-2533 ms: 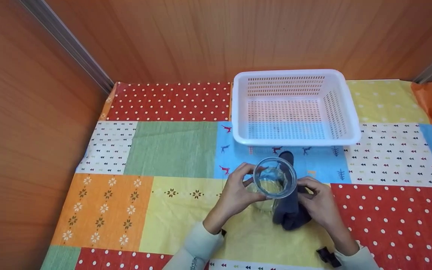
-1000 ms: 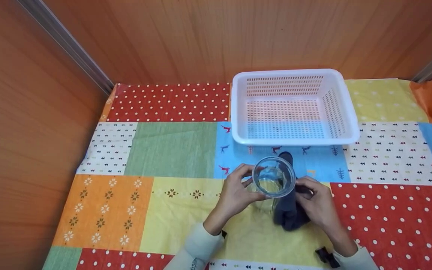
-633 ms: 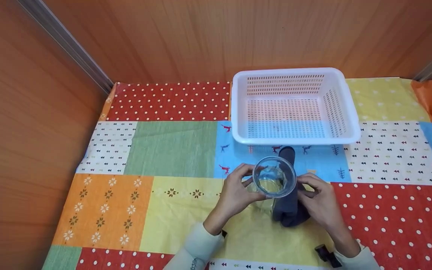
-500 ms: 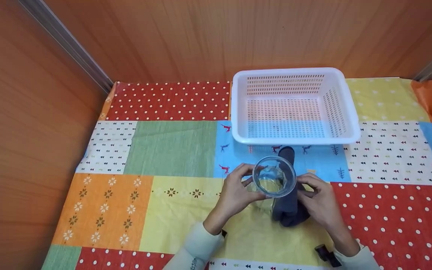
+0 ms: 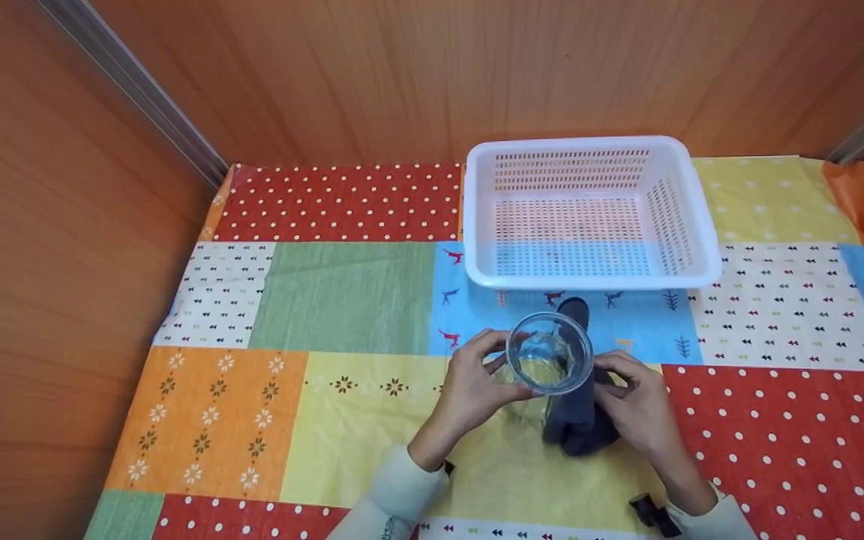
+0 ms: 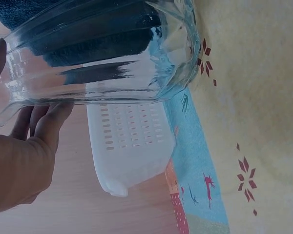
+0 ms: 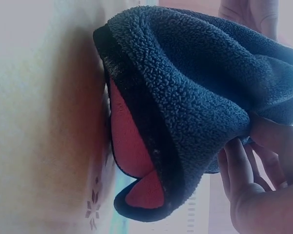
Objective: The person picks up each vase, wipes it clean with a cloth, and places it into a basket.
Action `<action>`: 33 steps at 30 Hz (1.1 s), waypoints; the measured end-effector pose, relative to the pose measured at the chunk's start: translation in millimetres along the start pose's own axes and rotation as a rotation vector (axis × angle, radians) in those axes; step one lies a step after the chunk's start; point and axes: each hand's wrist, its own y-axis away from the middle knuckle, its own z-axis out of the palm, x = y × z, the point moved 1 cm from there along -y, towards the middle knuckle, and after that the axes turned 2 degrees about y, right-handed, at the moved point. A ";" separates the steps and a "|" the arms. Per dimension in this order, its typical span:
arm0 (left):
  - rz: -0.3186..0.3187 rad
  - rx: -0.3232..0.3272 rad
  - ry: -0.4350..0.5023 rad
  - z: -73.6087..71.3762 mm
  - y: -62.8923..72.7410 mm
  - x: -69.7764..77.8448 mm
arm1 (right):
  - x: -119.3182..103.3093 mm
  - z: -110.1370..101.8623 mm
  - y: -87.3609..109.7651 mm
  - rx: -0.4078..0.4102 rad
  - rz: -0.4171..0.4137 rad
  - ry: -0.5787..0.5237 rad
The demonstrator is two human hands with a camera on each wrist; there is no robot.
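Observation:
My left hand (image 5: 475,379) holds a tall clear glass vase (image 5: 548,354) upright over the cloth-covered table, thumb and fingers near its rim. In the left wrist view the vase (image 6: 117,53) shows a ribbed body and a flared mouth. Against the vase's right side is a dark grey-blue fleecy cleaning cloth (image 5: 578,424), its far end sticking out beyond the vase. My right hand (image 5: 634,397) pinches this cloth between thumb and fingers. In the right wrist view, pink backing and black edging show on the lower fold of the cloth (image 7: 185,97).
Behind the vase stands a white plastic basket (image 5: 481,262) with slotted walls and nothing in it. A colourful patchwork tablecloth (image 5: 349,300) covers the table. Wood-grain panels rise at the back (image 5: 342,90) and left (image 5: 49,262).
The cloth's far end has shifted slightly toward the basket and then a little back, along with small movements of my right hand. My left hand and the vase stay almost still.

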 end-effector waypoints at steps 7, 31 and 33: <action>0.002 -0.007 0.016 -0.8 -0.5 -0.2 | -4.9 1.1 -1.0 0.007 -0.057 -0.014; 0.013 -0.019 0.013 -1.1 -0.4 -0.4 | 13.8 -3.0 -3.3 -0.034 0.045 0.029; 0.016 -0.019 0.010 -1.1 -0.3 -0.8 | 17.8 -3.4 -3.6 -0.036 0.051 0.049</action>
